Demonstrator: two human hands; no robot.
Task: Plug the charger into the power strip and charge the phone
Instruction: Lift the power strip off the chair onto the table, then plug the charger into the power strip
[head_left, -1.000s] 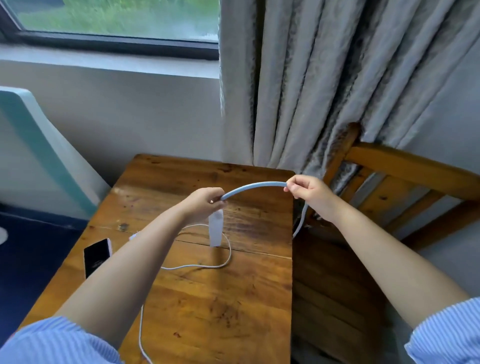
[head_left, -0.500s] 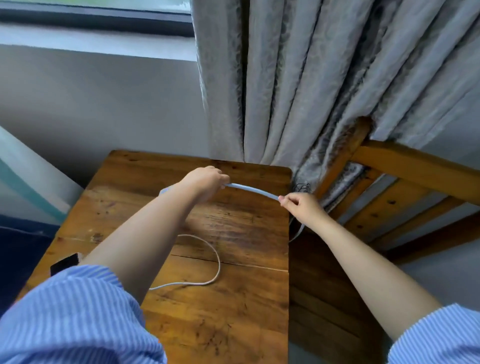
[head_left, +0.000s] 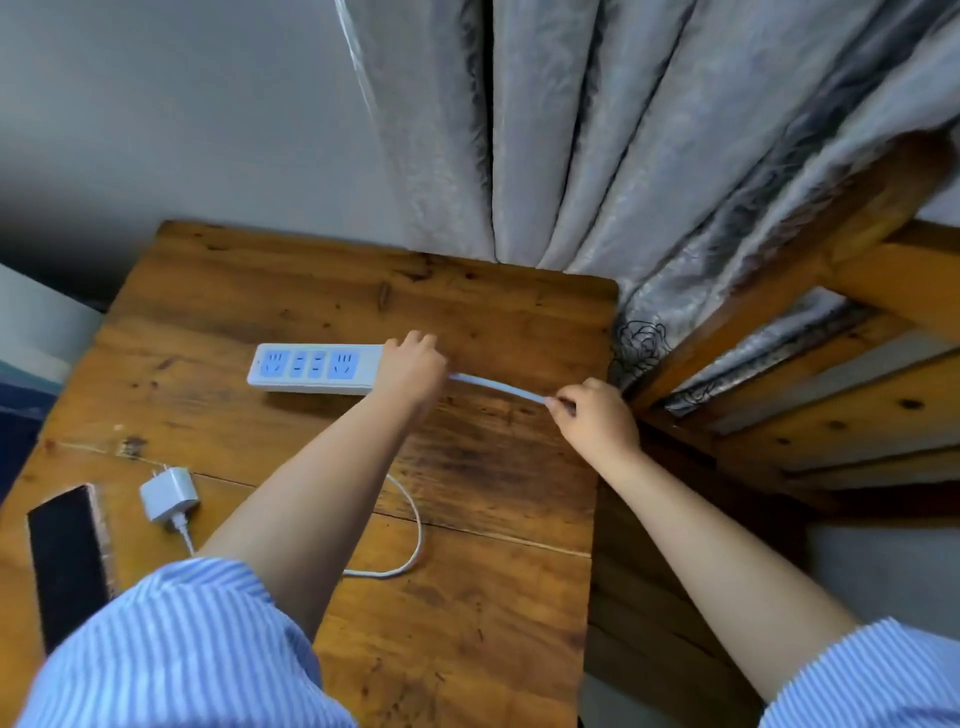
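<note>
On the table (head_left: 467, 649), left grip (head_left: 411, 370) clasps the power strip (head_left: 311, 367); right grip (head_left: 597, 415) pinches its cord (head_left: 493, 385).

Home bedroom, grey curtain (head_left: 597, 135), worn wooden table (head_left: 467, 597), wooden bed frame (head_left: 841, 415) alongside

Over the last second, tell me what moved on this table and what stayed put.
The power strip, which hung upright from the left hand, now lies flat on the table, sockets up, set down toward the far left. Its cord, arched before, runs low and nearly straight to the right hand, which dropped toward the table's right edge. Both grips held. The charger, its thin cable and the phone appear unmoved.
</note>
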